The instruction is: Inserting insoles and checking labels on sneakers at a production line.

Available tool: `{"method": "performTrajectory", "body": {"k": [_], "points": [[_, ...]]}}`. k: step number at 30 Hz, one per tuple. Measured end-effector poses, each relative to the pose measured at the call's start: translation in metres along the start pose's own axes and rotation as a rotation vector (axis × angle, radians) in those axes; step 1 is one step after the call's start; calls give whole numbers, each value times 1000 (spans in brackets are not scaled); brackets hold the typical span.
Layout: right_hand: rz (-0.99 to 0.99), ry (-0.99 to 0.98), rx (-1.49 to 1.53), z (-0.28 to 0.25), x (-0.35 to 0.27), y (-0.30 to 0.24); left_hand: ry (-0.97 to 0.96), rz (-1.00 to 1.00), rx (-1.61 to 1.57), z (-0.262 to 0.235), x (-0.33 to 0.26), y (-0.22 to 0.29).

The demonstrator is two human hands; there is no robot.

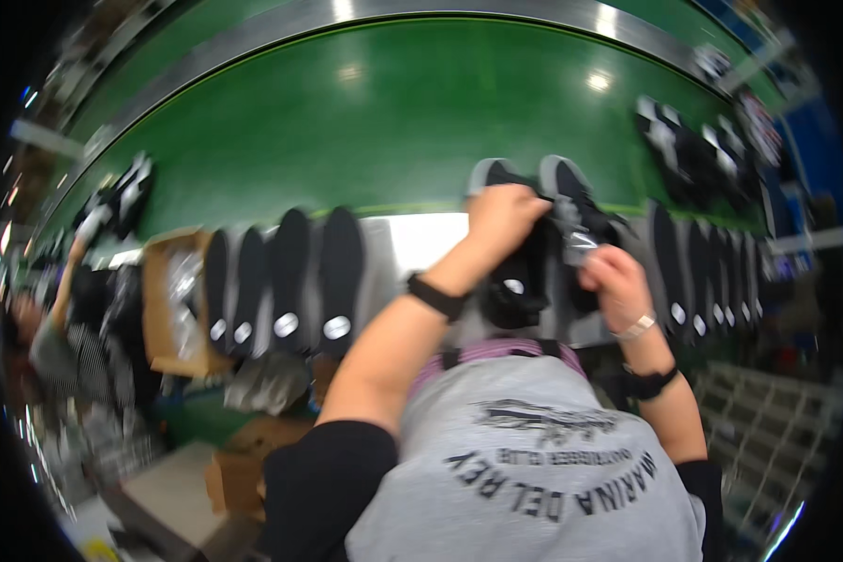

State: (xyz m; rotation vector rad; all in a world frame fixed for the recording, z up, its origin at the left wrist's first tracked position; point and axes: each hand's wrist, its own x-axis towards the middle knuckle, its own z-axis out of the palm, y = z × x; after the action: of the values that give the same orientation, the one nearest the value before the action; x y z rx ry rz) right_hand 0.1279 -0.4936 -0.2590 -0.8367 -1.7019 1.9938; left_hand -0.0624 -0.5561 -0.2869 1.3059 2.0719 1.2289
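Note:
Two black shoes with grey-white sole rims stand side by side before me, toes pointing away. My left hand is closed over the upper of the left shoe, its fingertips near the gap between the pair. Motion blur hides exactly which part it grips. Above the right shoe, my right hand pinches a small clear plastic packet between thumb and fingers. Black insoles with white round heel marks lie in a row to the left, and more insoles line up on the right.
A green conveyor belt runs across beyond the shoes. Left of the insoles sits an open cardboard box with clear plastic inside. More black shoes stand at the far right. Another person's arm reaches toward shoes at the far left.

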Motion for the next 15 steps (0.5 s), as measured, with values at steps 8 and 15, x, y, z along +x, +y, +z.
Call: {"method": "performTrajectory", "body": {"k": [8,15], "points": [[6,-185,-177,-13,-34,-13,-420,70,-620,-11,-65,64],[-196,-495,-437,26,-5,-47,-54,-168,-110,-98,-105,23]]}}
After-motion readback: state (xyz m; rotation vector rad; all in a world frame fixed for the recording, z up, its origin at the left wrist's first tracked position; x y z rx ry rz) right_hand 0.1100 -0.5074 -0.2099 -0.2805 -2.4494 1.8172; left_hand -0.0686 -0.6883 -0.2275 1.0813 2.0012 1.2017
